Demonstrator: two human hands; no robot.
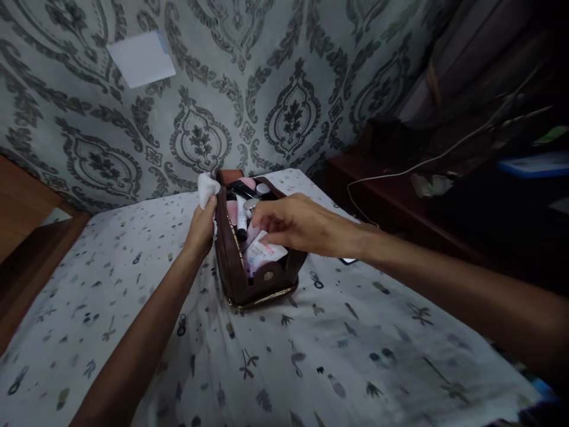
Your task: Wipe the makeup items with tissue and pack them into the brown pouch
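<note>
A dark brown toiletry bag [229, 261] stands unzipped on the bed, with a gold zipper and a round metal snap at its front. My left hand [203, 228] is at the bag's left side, closed on a crumpled white cloth [207, 188]. Over the opening hovers my right hand [288, 222], its fingers curled inward; what they grip, if anything, is hidden. Right at those fingertips shows a small round silvery disc [251, 203]. Inside lie a white tube with a black cap [241, 218], a white printed packet [263, 252], black items and pink items.
The bed has a white patterned sheet [178, 367]. A patterned wall [249, 89] with a white paper [142, 59] rises behind. Wooden furniture [26, 219] stands left. A white cable [400, 174] crosses dark red furniture [351, 178] at right. A phone-like edge [349, 261] shows beneath my right forearm.
</note>
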